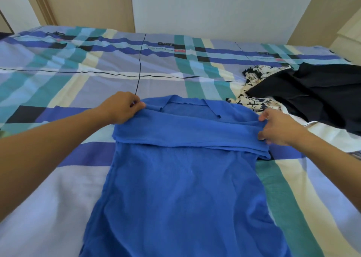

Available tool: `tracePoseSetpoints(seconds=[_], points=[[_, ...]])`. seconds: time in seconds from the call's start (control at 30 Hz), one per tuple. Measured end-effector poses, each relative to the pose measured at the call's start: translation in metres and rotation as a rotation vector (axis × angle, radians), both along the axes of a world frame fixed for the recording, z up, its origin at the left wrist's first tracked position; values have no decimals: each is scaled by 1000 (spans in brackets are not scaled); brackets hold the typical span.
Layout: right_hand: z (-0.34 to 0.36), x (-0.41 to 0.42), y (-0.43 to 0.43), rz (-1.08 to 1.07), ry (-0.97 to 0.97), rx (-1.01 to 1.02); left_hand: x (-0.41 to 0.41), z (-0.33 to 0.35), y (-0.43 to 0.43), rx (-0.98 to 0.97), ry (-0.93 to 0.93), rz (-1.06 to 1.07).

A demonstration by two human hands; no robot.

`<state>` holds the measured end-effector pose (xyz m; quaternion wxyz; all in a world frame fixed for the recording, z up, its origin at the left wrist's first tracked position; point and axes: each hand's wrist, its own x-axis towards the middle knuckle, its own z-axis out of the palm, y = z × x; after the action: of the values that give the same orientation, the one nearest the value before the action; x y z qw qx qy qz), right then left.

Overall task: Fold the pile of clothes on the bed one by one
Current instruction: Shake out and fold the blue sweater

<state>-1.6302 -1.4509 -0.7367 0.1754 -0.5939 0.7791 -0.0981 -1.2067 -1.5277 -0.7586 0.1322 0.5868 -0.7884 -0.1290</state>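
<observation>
Left hand (122, 108) pinches the blue top (175, 188) at its left shoulder edge, fingers curled on the cloth, left of frame centre. Right hand (277, 127) grips the opposite shoulder edge at centre right, thumb on top and fingers curled under the fabric. Between the hands both sleeves lie folded across the chest as one horizontal band, just below the collar. The collar points to the upper part of the frame. Rest of the top spreads flat on the bed (58, 71), running down centre to the bottom edge, hem out of frame. Both forearms come in from the lower left and lower right corners.

Bed is covered by a plaid sheet in blue, teal, cream and black. At right, near the right hand, sits the unfolded pile: black garment (312, 92) draped over a cream-and-navy patterned garment (254, 100), with a white cloth (328, 137) partly under them at the right edge. Patterned garment lies just beside the top's right shoulder. Beige wall and white panel run across the top of the frame.
</observation>
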Motion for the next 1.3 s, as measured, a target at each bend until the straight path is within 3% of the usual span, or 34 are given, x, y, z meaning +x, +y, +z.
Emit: tracePoseSetpoints(seconds=[0.07, 0.13, 0.3, 0.4, 0.6, 0.67, 0.73, 0.8, 0.87, 1.0, 1.13, 1.23, 1.3], points=[[3, 5, -7, 124, 168, -147, -10, -4, -4, 12, -153, 10], [4, 14, -14, 233, 144, -196, -19, -4, -8, 100, -184, 22], [-5, 26, -31, 301, 184, 125, -32, -2, -18, 286, -170, 63], [-3, 33, -40, 247, 58, 168, -30, 4, -20, 346, -93, -21], [20, 55, -62, 281, 44, 318, -2, 40, -21, 350, 3, -53], [34, 68, -81, 261, 24, 262, 11, 51, -34, 289, -30, -1], [49, 83, -103, 219, 82, 69, 18, 58, -53, 147, -65, 115], [52, 98, -117, 193, 270, -90, 20, 60, -64, -17, -247, 287], [49, 112, -114, 231, 362, -127, 16, 57, -60, -27, -411, 366], [30, 118, -59, 436, 53, 17, 1, 37, 7, 83, -259, 98], [0, 94, 29, 438, -212, 28, -5, 27, 133, 212, -14, -168], [-8, 71, 80, 434, -398, 92, -8, 17, 196, 217, -203, -330], [-4, 63, 101, 544, -336, 208, -8, 4, 204, 80, -341, -348]])
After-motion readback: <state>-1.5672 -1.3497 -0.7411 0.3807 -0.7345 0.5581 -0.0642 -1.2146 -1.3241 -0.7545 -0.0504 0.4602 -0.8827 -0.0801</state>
